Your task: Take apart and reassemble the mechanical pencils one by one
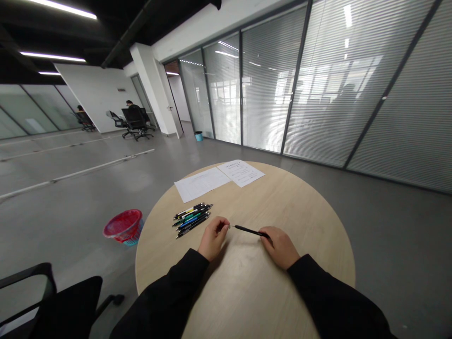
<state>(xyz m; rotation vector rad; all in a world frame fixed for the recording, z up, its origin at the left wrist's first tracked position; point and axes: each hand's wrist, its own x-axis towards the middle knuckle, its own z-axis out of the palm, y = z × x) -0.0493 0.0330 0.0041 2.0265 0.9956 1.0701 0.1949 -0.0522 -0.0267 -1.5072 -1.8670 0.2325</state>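
In my right hand [278,245] is a slim black pen [249,230], gripped by one end and held level over the table. Its thin pointed end faces left, close to my left hand [214,237]. The fingers of that hand are pinched together beside the point; a tiny pale bit shows at the fingertips, too small to name. Left of my left hand lies a row of several pens [192,220] in black, blue, green and yellow, side by side on the round wooden table [293,197].
Two printed sheets, a left one [201,184] and a right one [241,173], lie at the table's far side. A basket with a red liner [123,226] stands on the floor at left. A black chair [67,306] is at lower left. People sit in the far background.
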